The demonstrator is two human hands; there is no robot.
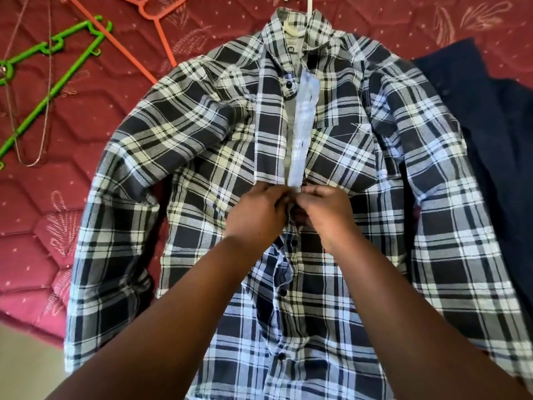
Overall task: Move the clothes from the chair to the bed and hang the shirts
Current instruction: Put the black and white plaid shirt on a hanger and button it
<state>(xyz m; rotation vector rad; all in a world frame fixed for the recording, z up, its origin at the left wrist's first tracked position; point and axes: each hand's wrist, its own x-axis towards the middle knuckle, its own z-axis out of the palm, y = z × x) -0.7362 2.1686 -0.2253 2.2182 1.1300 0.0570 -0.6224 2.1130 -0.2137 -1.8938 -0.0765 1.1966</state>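
Head view: one wide frame looking down over both forearms onto a bed.
Plaid shirt (202,157): long-sleeved, checked in navy, black, white, pale blue and pale yellow; it lies front up and spread flat on the bed, collar at the far end, hem toward the camera.
Sleeves: both run down along the sides of the body, the one on the frame's left bent at the elbow.
Front placket: open from the collar down to the hands, showing a pale blue inner strip and grey lining; below the hands the two edges meet, with several dark buttons in a row.
Collar: a size tag marked M shows inside the neck, and one dark button sits on the placket below it.
White hanger (308,4): only its hook shows, rising out of the collar.
Left hand (256,210): fingers curled, pinching the placket edge at mid-chest.
Right hand (326,210): fingers curled on the opposite edge, fingertips meeting the left hand's at the centre line.
Bed (86,116): maroon quilted mattress with pale leaf and dot print.
Green hanger (54,82): lies on the mattress, far left.
Orange hangers (135,33): lie at the top left, one arm running under the shirt's shoulder.
Dark navy garment (496,125): lies on the right, partly under the shirt's sleeve.
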